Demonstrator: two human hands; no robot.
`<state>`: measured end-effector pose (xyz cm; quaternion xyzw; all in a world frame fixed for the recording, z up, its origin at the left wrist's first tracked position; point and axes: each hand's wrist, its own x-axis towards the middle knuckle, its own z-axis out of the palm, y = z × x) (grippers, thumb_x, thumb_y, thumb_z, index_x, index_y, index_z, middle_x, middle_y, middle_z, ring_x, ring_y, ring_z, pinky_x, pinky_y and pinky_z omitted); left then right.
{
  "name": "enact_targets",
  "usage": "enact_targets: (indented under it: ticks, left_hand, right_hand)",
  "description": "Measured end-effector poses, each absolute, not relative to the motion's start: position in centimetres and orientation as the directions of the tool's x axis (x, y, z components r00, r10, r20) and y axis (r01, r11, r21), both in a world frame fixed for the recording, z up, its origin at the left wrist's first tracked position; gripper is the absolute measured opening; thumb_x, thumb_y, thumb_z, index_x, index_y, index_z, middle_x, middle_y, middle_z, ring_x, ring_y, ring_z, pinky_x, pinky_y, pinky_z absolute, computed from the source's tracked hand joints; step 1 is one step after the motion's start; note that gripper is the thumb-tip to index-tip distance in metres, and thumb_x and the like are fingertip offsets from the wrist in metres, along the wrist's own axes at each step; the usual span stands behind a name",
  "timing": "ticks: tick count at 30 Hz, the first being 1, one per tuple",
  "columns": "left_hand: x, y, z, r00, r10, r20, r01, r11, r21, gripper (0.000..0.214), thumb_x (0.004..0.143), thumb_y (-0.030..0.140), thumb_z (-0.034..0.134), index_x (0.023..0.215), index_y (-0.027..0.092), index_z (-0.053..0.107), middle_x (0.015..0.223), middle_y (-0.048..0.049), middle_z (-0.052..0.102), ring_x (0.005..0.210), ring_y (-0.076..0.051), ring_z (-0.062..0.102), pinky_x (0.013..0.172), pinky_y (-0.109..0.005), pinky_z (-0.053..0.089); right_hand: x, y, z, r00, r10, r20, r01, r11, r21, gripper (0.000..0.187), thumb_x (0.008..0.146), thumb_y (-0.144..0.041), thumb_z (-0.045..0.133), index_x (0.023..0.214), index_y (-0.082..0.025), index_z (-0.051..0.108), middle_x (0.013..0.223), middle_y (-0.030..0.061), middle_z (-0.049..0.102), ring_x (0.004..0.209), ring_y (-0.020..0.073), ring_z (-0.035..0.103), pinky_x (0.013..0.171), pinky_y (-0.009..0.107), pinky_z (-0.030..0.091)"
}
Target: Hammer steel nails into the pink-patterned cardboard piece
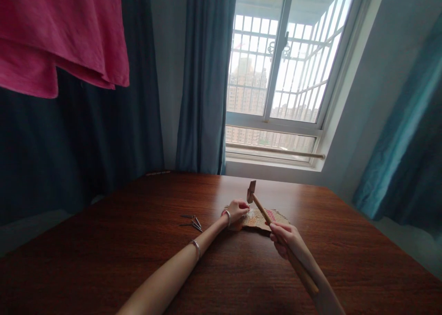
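Observation:
My right hand (285, 239) is wrapped round the wooden handle of a hammer (264, 211). The hammer's head is raised above the far side of a flat tan piece (257, 220). That piece has many small dots, orange and pink patches and a notched far edge; its material is unclear. At its left end my left hand (238, 209) is closed in a pinch, and what the fingers hold is too small to make out. Several slim dark metal pieces (194, 223), like nails or punches, lie on the table left of my left wrist.
The brown wooden table (103, 259) stretches to the window wall. Dark blue curtains (205, 84) hang at the back and right. A barred window (272, 75) is behind the table, and a pink cloth (69, 34) hangs at upper left.

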<state>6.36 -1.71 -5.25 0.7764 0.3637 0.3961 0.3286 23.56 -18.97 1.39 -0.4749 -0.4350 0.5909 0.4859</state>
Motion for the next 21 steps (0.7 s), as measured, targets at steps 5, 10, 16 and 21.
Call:
enact_targets:
  ticks: [5, 10, 16, 21]
  left_hand:
    - [6.2, -2.05, -4.75, 0.429, 0.818, 0.383, 0.319, -0.534, 0.783, 0.017, 0.068, 0.027, 0.059, 0.069, 0.013, 0.067, 0.069, -0.0028, 0.063, 0.069, -0.015, 0.057, 0.063, -0.023, 0.042]
    - [6.05, -2.17, -4.57, 0.434, 0.813, 0.389, 0.333, -0.546, 0.769, 0.017, 0.068, 0.028, 0.058, 0.07, 0.013, 0.067, 0.071, -0.0029, 0.064, 0.071, -0.015, 0.058, 0.065, -0.024, 0.042]
    - [6.03, -1.99, -4.74, 0.428, 0.825, 0.368, 0.345, -0.525, 0.778, 0.019, 0.068, 0.029, 0.058, 0.074, 0.013, 0.068, 0.072, -0.0028, 0.065, 0.071, -0.015, 0.058, 0.066, -0.023, 0.043]
    - [6.14, -1.93, -4.84, 0.426, 0.839, 0.339, 0.37, -0.503, 0.781, 0.021, 0.068, 0.029, 0.058, 0.073, 0.012, 0.068, 0.072, -0.0031, 0.064, 0.07, -0.015, 0.058, 0.064, -0.023, 0.043]
  right_hand:
    - [23.61, -18.92, 1.32, -0.063, 0.984, -0.167, -0.145, -0.175, -0.974, 0.051, 0.063, -0.048, 0.066, 0.097, -0.011, 0.058, 0.05, -0.0036, 0.051, 0.027, 0.0045, 0.037, 0.025, 0.016, 0.023]
    - [23.71, -18.76, 1.16, -0.086, 0.984, -0.153, -0.188, -0.167, -0.968, 0.048, 0.065, -0.047, 0.065, 0.097, -0.012, 0.057, 0.051, -0.0046, 0.051, 0.027, 0.0042, 0.037, 0.025, 0.015, 0.022]
    - [23.71, -18.8, 1.28, -0.077, 0.986, -0.15, -0.187, -0.162, -0.969, 0.045, 0.065, -0.046, 0.065, 0.094, -0.012, 0.056, 0.052, -0.0042, 0.052, 0.027, 0.0039, 0.037, 0.025, 0.015, 0.021]
    - [23.74, -18.8, 1.33, -0.072, 0.978, -0.197, -0.168, -0.207, -0.964, 0.046, 0.063, -0.047, 0.066, 0.093, -0.013, 0.056, 0.051, -0.004, 0.052, 0.028, 0.0042, 0.038, 0.026, 0.015, 0.022]
